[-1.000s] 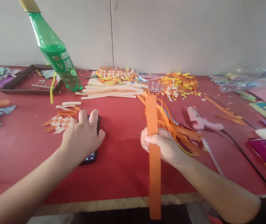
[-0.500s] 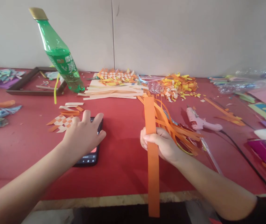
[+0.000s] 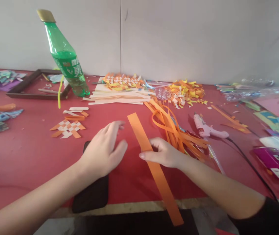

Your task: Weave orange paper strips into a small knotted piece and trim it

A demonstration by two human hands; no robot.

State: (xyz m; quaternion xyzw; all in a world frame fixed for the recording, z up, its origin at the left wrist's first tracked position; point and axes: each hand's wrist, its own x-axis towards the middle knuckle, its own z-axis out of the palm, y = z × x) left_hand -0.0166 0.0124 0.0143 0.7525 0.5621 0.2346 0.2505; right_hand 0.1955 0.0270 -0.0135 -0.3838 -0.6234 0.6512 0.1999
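My right hand [image 3: 162,152] grips a wide orange paper strip [image 3: 154,166] between thumb and fingers, and the strip slants with its lower end past the table's front edge. My left hand [image 3: 106,148] hovers to the left of the strip, fingers apart and slightly curled, holding nothing. Beneath my left wrist lies a black smartphone [image 3: 92,195], its screen dark, close to the front edge. A small woven piece of orange and white paper [image 3: 68,128] lies left of my left hand. Beyond my right hand is a tangle of narrow orange strips [image 3: 178,130].
A green soda bottle [image 3: 67,62] stands beside a dark wooden frame [image 3: 26,95]. White paper strips [image 3: 120,97] and orange-yellow scraps [image 3: 186,91] lie at the back. On the right are a pink glue gun [image 3: 208,127] with its cord and a magenta device [image 3: 271,163].
My left hand has left the phone's screen and moved right toward the strip. The phone now lies nearer the front edge, screen dark. The orange strip has tilted, its top swinging left.
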